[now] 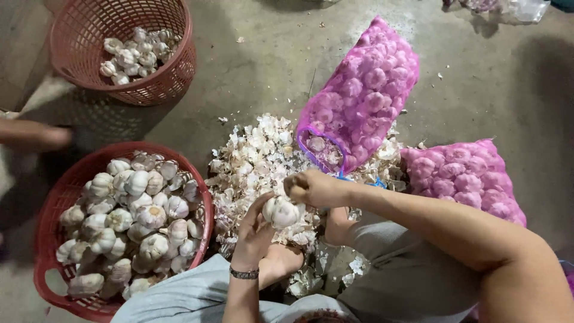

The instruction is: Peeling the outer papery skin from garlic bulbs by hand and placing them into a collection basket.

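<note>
My left hand (258,230) cups a white garlic bulb (281,211) from below, a dark bracelet on its wrist. My right hand (311,187) is closed at the top of the same bulb, fingers pinching at its skin. Both hands work over a heap of papery garlic peel (254,158) on the concrete floor between my knees. To my left stands a red plastic basket (51,233) full of garlic bulbs (134,218).
A second red basket (179,66) with a few bulbs stands at the far left. An open pink mesh sack of garlic (365,90) lies past the peel, another pink mesh sack (463,176) at right. Another person's blurred hand (33,136) shows at the left edge.
</note>
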